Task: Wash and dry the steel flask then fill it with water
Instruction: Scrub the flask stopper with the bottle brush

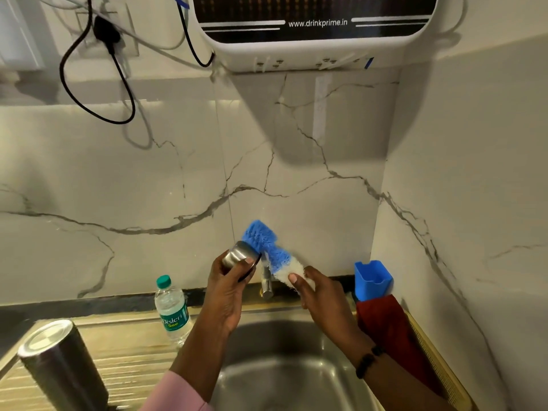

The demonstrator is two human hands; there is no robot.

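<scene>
The left hand point(226, 295) is gripping a small steel flask cap point(239, 256), fingers curled round its brushed, shiny side, and is holding it above the steel sink point(284, 366). The right hand point(318, 295) is pinching the white end of a blue-and-white bottle brush point(268, 249), whose blue bristles are touching the cap's rim. Both are hovering just in front of the tap point(266, 281). The steel flask point(60, 363) itself is standing upside down on the ribbed drainboard at the left (its flat base is catching the light, its body looking dark and smooth), well apart from the hands. A Bisleri water bottle point(172, 310) is standing between flask and sink, and a blue holder point(372, 280) and red cloth point(388, 324) are sitting at the right.
</scene>
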